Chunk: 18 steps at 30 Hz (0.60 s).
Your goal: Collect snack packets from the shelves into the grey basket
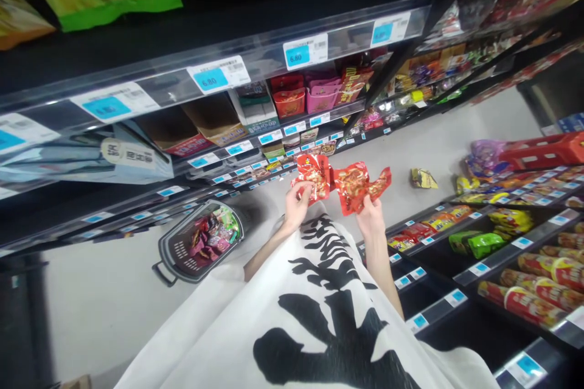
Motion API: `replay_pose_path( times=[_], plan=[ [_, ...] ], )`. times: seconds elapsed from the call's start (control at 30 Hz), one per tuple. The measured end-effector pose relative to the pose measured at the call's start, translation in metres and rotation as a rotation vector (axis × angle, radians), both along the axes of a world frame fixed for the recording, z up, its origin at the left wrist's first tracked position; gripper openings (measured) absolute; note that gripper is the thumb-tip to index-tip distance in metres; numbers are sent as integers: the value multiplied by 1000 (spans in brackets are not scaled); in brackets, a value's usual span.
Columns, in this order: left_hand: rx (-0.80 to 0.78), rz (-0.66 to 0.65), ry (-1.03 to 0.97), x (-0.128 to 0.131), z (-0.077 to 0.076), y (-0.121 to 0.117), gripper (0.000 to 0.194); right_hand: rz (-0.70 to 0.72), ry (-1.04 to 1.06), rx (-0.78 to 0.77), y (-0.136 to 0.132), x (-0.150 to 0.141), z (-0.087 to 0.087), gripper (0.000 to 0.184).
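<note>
Held in front of my white shirt are several red snack packets. My left hand [297, 203] pinches one red snack packet [314, 173] by its lower left edge, thumb on top. The fingers of my right hand [370, 218] are closed on the bottom of more red snack packets [353, 182], one of them sticking out to the right. The left and right packets meet or overlap in the middle; whether they are joined I cannot tell.
A grey basket [166, 246] with snack bags stands on the floor at left. Shelves with price tags [219, 74] run along the left, with an opened cardboard box [214, 118]. A yellow packet [423, 179] lies on the floor. Right shelves hold canister snacks [533, 304] and a green bag [486, 244].
</note>
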State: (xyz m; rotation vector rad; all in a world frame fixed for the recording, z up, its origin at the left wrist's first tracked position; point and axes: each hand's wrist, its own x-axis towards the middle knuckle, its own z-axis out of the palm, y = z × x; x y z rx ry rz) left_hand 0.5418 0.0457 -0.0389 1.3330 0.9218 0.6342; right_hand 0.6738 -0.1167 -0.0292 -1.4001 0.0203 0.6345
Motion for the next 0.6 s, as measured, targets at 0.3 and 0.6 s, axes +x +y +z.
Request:
replay_pose_path(
  times=[0.3,0.6],
  plan=[
    [37,-315,1,-2,8,16,33,682,-117,-156,9,48,68,45],
    [-161,-578,-39,-27,14,23,53,821,-627,-412,31,42,70,21]
  ],
)
